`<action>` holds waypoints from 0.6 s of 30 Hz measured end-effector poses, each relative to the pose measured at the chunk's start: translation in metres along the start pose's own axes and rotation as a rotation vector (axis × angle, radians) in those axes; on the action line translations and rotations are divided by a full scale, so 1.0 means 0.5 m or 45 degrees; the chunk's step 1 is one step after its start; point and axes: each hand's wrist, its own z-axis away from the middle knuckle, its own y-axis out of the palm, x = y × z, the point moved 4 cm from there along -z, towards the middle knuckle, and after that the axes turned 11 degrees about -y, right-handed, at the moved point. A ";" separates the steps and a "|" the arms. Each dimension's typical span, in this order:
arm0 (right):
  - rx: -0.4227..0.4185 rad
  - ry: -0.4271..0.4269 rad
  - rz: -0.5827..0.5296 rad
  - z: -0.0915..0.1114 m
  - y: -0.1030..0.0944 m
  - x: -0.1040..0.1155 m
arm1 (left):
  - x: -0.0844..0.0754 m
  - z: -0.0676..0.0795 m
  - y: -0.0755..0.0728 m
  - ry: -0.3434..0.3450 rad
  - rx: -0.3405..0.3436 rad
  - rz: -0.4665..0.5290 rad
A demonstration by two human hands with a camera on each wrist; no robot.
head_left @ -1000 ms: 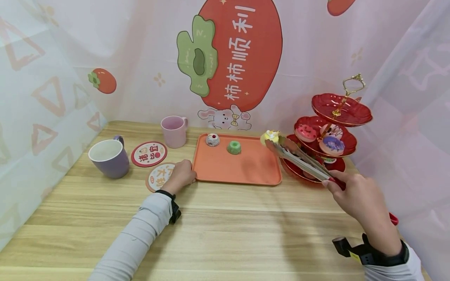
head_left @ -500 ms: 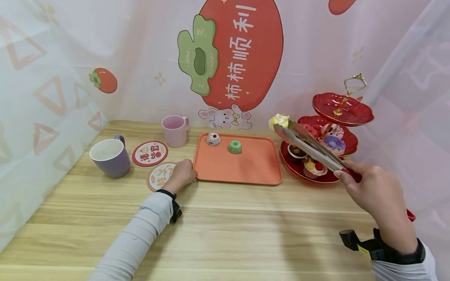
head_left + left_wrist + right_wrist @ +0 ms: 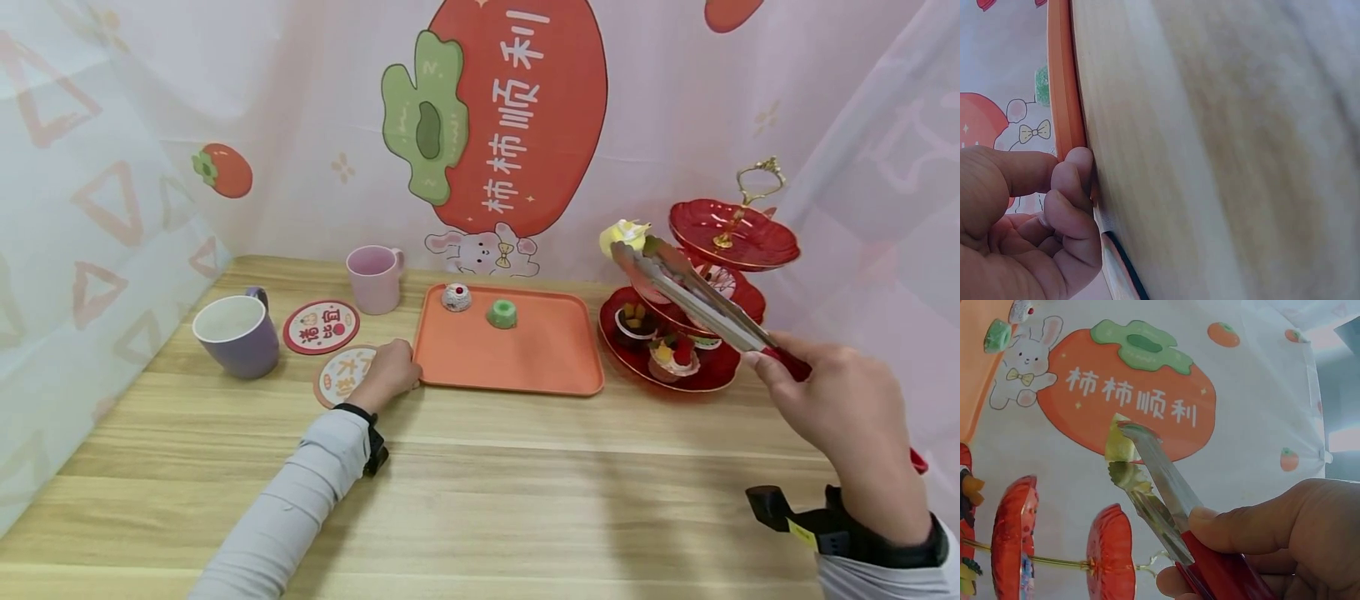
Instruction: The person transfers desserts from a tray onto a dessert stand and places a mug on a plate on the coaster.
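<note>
Head feed: I log the yellow cake (image 3: 619,240) raised above the table (image 3: 487,483), just left of the stand's (image 3: 757,242) top plate, pinched at the far end of tongs (image 3: 1166,480) whose long axis slants forward-left from my right hand (image 3: 847,400), much the nearer one, gripping the red handles. My left hand (image 3: 388,373) pinches the tray's (image 3: 517,360) left edge, well apart. Cake pale yellow, whitish on top, outline uneven.
</note>
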 end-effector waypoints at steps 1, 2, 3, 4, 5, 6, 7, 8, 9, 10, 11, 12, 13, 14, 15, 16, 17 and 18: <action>-0.008 -0.002 0.002 -0.001 -0.003 -0.002 | -0.001 0.000 0.001 0.000 -0.001 -0.002; -0.011 -0.001 0.006 -0.002 -0.005 -0.003 | -0.001 0.000 0.002 0.000 -0.002 -0.004; -0.014 0.001 0.006 -0.002 -0.007 -0.005 | -0.002 -0.001 0.003 0.000 -0.003 -0.004; -0.016 0.001 0.007 -0.003 -0.008 -0.006 | -0.002 -0.001 0.004 0.000 -0.002 -0.004; -0.021 -0.001 0.011 -0.003 -0.010 -0.006 | -0.001 -0.001 0.004 0.000 -0.004 -0.004; -0.023 -0.001 0.012 -0.003 -0.011 -0.007 | -0.001 -0.001 0.004 -0.002 -0.002 -0.003; -0.027 -0.003 0.018 -0.003 -0.012 -0.007 | -0.001 -0.002 0.005 0.001 0.000 -0.003; -0.027 0.000 0.022 -0.003 -0.012 -0.008 | -0.001 -0.002 0.005 0.003 0.002 -0.003; -0.032 0.003 0.027 -0.003 -0.014 -0.008 | 0.000 -0.002 0.005 0.004 0.004 -0.004; -0.034 0.010 0.031 -0.003 -0.014 -0.009 | 0.000 -0.002 0.005 0.004 0.005 -0.006; -0.036 0.019 0.034 -0.003 -0.015 -0.010 | 0.000 -0.002 0.005 0.004 0.006 -0.006; -0.034 0.031 0.036 -0.003 -0.016 -0.012 | 0.000 -0.002 0.004 0.005 0.005 -0.008; -0.042 0.038 0.040 -0.003 -0.018 -0.013 | 0.000 -0.002 0.004 0.005 0.002 -0.009; -0.044 0.052 0.040 -0.004 -0.019 -0.014 | 0.000 -0.002 0.003 0.003 -0.003 -0.011; -0.054 0.061 0.045 -0.004 -0.021 -0.016 | 0.000 -0.002 0.003 0.001 -0.006 -0.011; -0.062 0.071 0.047 -0.004 -0.023 -0.017 | 0.000 -0.003 0.002 -0.001 -0.010 -0.011; -0.074 0.077 0.051 -0.004 -0.025 -0.019 | 0.000 -0.004 0.002 0.001 -0.009 -0.008; -0.087 0.080 0.056 -0.003 -0.027 -0.020 | 0.000 -0.005 0.002 -0.002 -0.008 -0.003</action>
